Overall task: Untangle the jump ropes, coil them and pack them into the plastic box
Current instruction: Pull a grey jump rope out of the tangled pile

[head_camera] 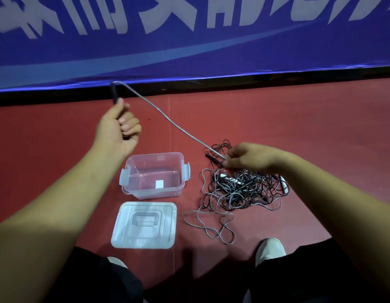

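- Closest to the camera are the person's knees in black trousers, with a pale shoe (270,251) showing at the right knee and another (116,262) at the left.
- Just ahead of the knees the frosted lid (143,225) lies flat on the red floor (299,127), handle side up. It sits apart from the box.
- To the lid's right, loose grey loops (211,228) trail out of the pile toward the right shoe.
- Beyond the lid stands the clear plastic box (152,192), open and upright, with its side latches hanging outward. Only a small white label (159,184) shows on its bottom, and no rope is inside.
- Right of the box the tangle of jump ropes (242,189) lies heaped on the floor. It is a knot of black and grey cords with black and white handles mixed in, and one white handle (284,184) lies at its right edge.
- The right hand (244,157) hovers over the far side of the tangle, fingertips pinching a grey rope (167,119). It may also be touching the black handle (213,159) lying beside it, but the view is too blurred to say.
- That grey rope runs taut up and to the left to a raised black grip (114,94), which the left hand (117,127) holds in a closed fist.
- Farthest off, a blue banner (189,51) with white lettering borders the floor.
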Demonstrator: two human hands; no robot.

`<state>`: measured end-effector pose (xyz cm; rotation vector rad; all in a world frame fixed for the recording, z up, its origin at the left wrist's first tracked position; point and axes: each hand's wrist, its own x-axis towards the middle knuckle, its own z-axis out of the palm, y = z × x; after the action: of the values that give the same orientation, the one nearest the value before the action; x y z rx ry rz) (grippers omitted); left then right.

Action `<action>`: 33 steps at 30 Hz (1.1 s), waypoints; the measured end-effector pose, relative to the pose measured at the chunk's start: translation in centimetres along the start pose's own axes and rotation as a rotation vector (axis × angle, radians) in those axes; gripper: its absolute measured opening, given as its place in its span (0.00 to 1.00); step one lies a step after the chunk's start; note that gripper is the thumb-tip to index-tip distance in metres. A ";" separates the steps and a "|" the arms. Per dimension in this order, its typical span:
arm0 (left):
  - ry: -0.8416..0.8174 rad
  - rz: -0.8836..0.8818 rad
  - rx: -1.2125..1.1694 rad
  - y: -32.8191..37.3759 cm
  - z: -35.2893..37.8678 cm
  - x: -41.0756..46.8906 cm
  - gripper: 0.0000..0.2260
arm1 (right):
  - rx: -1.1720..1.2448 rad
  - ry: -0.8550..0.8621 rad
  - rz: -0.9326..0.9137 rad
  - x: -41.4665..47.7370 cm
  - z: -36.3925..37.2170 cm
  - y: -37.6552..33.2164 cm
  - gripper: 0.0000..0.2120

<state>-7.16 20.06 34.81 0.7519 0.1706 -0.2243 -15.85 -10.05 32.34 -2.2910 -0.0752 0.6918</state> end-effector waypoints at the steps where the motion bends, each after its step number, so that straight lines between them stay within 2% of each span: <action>1: 0.044 0.010 -0.015 0.6 -0.5 0.3 0.13 | 0.023 0.057 -0.024 0.0 -0.1 -0.2 0.10; 3: 0.080 -0.006 0.018 0.8 -0.9 0.6 0.12 | 0.071 0.159 -0.093 -0.3 -0.6 -1.2 0.11; 5: 0.056 -0.021 0.205 -0.2 -0.4 0.2 0.10 | 0.110 0.203 -0.158 -0.6 -0.8 -2.2 0.12; 9: -0.139 -0.085 0.658 -3.5 1.7 -2.5 0.08 | 0.086 0.129 -0.258 -0.5 0.7 -4.1 0.13; 12: -0.325 -0.173 0.935 -4.9 2.8 -4.2 0.04 | 0.094 0.161 -0.349 -0.5 1.2 -6.1 0.11; 14: -0.402 -0.207 0.998 -4.7 3.0 -4.6 0.04 | 0.162 0.240 -0.375 -0.6 1.0 -7.0 0.11; 17: -0.428 -0.185 0.940 -3.4 3.0 -4.4 0.06 | 0.232 0.269 -0.337 -0.5 0.5 -7.3 0.11; 19: -0.353 -0.123 0.791 -2.5 2.8 -3.8 0.08 | 0.136 0.211 -0.282 -0.3 0.2 -6.7 0.12; 22: -0.149 -0.042 0.456 -0.5 1.4 -2.3 0.09 | -0.039 0.131 -0.156 0.3 -0.4 -4.9 0.13; 26: 0.117 0.055 0.312 3.3 -1.7 -0.4 0.10 | 0.069 0.172 -0.094 0.4 -1.8 -3.5 0.14; 28: 0.215 0.085 0.366 4.4 -3.2 0.3 0.10 | 0.187 0.199 -0.095 0.4 -2.1 -3.1 0.12; 30: 0.315 0.106 0.623 4.5 -4.0 0.6 0.06 | 0.285 0.235 -0.112 0.6 -1.8 -3.3 0.09; 32: 0.375 0.137 0.963 3.9 -4.2 0.3 0.01 | 0.209 0.276 -0.141 0.9 -1.2 -3.9 0.09; 33: 0.349 0.160 1.067 3.3 -3.9 0.0 0.03 | 0.140 0.277 -0.152 1.0 -0.8 -4.6 0.09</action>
<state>-6.53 25.14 34.17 1.8613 0.3246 -0.0095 -13.93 -6.94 35.37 -2.1966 -0.0672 0.2888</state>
